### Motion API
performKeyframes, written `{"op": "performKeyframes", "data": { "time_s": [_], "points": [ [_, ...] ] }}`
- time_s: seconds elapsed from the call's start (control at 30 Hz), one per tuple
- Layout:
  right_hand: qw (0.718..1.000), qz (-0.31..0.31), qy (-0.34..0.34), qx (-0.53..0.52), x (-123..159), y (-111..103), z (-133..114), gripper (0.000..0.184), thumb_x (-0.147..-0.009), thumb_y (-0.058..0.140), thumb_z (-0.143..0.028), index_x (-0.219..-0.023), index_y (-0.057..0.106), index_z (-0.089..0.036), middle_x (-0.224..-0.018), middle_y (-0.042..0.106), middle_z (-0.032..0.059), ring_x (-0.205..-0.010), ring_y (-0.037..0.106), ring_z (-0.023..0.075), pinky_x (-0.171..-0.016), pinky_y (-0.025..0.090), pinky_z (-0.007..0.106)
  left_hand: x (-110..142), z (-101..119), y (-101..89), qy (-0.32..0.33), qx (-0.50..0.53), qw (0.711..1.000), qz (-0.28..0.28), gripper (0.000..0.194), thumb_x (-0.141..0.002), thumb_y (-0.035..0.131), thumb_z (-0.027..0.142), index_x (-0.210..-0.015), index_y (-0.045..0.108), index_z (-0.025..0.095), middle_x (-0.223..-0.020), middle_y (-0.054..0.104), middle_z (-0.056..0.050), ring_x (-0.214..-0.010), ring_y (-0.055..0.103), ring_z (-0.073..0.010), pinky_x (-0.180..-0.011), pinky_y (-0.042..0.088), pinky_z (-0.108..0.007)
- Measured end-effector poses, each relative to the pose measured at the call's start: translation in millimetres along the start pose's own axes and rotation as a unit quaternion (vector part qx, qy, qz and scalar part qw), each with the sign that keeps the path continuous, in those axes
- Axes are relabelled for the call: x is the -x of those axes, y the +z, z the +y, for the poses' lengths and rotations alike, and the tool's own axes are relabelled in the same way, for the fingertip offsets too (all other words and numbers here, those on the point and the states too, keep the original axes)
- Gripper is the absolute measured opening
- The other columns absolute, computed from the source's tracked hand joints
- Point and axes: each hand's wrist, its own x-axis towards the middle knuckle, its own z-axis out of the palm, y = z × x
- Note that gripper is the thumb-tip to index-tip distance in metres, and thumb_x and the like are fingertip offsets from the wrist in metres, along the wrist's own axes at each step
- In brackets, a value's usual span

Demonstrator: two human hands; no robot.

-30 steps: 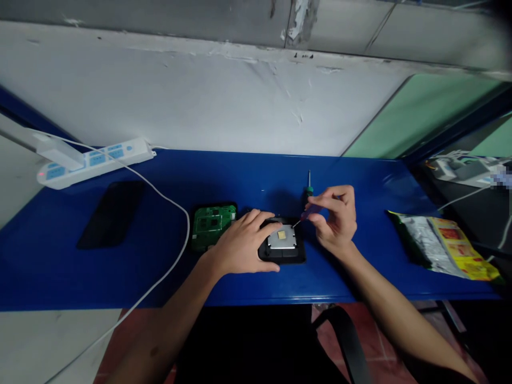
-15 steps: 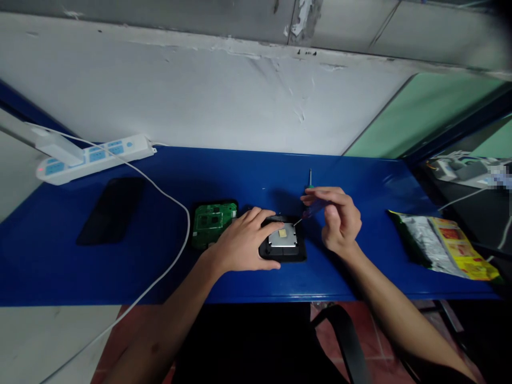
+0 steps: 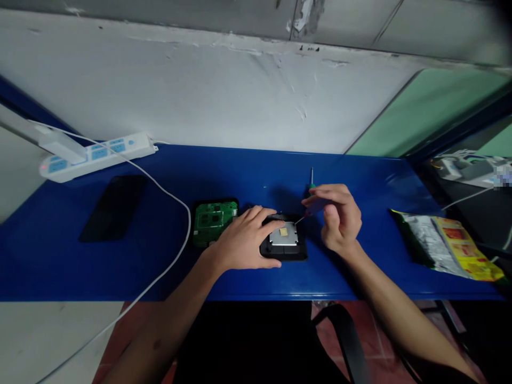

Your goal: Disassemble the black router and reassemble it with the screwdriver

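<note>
The left hand (image 3: pixel 248 240) lies spread over the left part of a black casing (image 3: pixel 286 254), its thumb along the near edge and its fingers reaching across to the far side. The right hand (image 3: pixel 341 220) is beyond the casing's right edge, its fingers bent over the handle of a thin purple screwdriver (image 3: pixel 315 207) – how firmly the thumb bears on it, I cannot tell. The casing thus sits on the blue table (image 3: pixel 256 285) between the two hands, with a silvery plate (image 3: pixel 285 241) inside and a small tan square (image 3: pixel 284 232) on top of that. The screwdriver slants down so that its tip is at the plate's far right corner.

To the right, well apart, lies a crinkled packet (image 3: pixel 444 242) in silver and yellow. Just left of the left hand is a green circuit board (image 3: pixel 210 221) in a dark shell; farther left, past a white cable (image 3: pixel 176 202), a flat black slab (image 3: pixel 114 208). Beyond the right hand a green-handled screwdriver (image 3: pixel 312 178) points away – and at the far left stands a white power strip (image 3: pixel 100 157), near the pale wall (image 3: pixel 224 96)
</note>
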Motion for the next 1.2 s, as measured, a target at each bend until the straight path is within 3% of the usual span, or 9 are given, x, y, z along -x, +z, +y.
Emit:
{"op": "performKeyframes", "data": {
  "time_s": [0.33,0.5,0.6,0.73,0.87,0.97,1.2],
  "points": [
    [0.999,-0.006,-0.025,0.046,-0.3,-3.9,6.2,0.023,-0.096,0.061,-0.041,-0.114,0.067,-0.029,-0.101,0.061,0.0055,-0.076,0.068,0.0183,-0.062,0.061,0.038,-0.4,0.4,-0.3,0.001,0.0,1.0,0.002,0.084,-0.07,0.082,0.061,-0.141,0.051,0.029,-0.147,0.047,-0.01,-0.133,0.044,-0.0353,-0.107,0.045,-0.054],
    [0.997,0.002,-0.046,0.062,-0.3,-1.3,5.5,0.031,-0.088,0.074,-0.023,-0.117,0.066,-0.031,-0.088,0.067,0.0024,-0.077,0.066,0.0191,-0.064,0.058,0.037,0.1,0.1,-0.5,0.001,-0.001,1.0,0.001,0.084,-0.07,0.082,0.061,-0.141,0.05,0.029,-0.148,0.047,-0.01,-0.133,0.044,-0.0352,-0.109,0.044,-0.054],
    [1.0,0.006,0.006,0.006,2.3,1.8,0.4,0.039,-0.093,0.064,-0.015,-0.129,0.059,-0.031,-0.098,0.072,0.0036,-0.079,0.072,0.018,-0.064,0.06,0.035,0.5,-0.1,-0.2,0.004,0.001,1.0,0.004,0.084,-0.071,0.082,0.061,-0.142,0.05,0.028,-0.147,0.047,-0.01,-0.133,0.044,-0.0352,-0.109,0.044,-0.053],
    [0.999,-0.011,0.034,-0.041,3.4,1.5,-2.8,0.031,-0.104,0.04,-0.022,-0.128,0.059,-0.026,-0.116,0.071,0.0091,-0.086,0.075,0.0198,-0.065,0.062,0.037,0.5,0.1,-0.3,0.01,-0.008,1.0,0.007,0.084,-0.071,0.082,0.06,-0.141,0.05,0.028,-0.145,0.048,-0.01,-0.132,0.045,-0.0345,-0.108,0.044,-0.052],
    [1.0,-0.003,-0.009,0.02,0.3,-1.9,1.9,0.022,-0.1,0.053,-0.032,-0.118,0.066,-0.027,-0.106,0.067,0.0078,-0.08,0.07,0.0199,-0.066,0.061,0.04,-0.2,0.2,-0.6,0.013,-0.013,1.0,0.01,0.084,-0.071,0.083,0.06,-0.14,0.051,0.026,-0.145,0.048,-0.01,-0.131,0.045,-0.0338,-0.108,0.045,-0.052],
    [0.996,0.007,-0.027,0.081,-0.7,-1.7,3.3,0.027,-0.092,0.068,-0.026,-0.118,0.068,-0.03,-0.091,0.066,0.0037,-0.078,0.067,0.02,-0.066,0.06,0.04,-0.1,0.2,-0.6,0.01,-0.011,1.0,0.008,0.084,-0.071,0.083,0.061,-0.141,0.051,0.027,-0.146,0.048,-0.01,-0.132,0.045,-0.0341,-0.108,0.046,-0.052],
    [0.999,0.025,0.044,-0.018,4.1,4.2,0.1,0.039,-0.1,0.049,-0.015,-0.134,0.057,-0.032,-0.108,0.069,0.0047,-0.074,0.074,0.0149,-0.057,0.061,0.031,0.8,1.1,-1.5,0.006,-0.01,1.0,0.002,0.086,-0.07,0.083,0.063,-0.141,0.05,0.028,-0.146,0.048,-0.01,-0.132,0.045,-0.0343,-0.109,0.044,-0.054]
  ]
}}
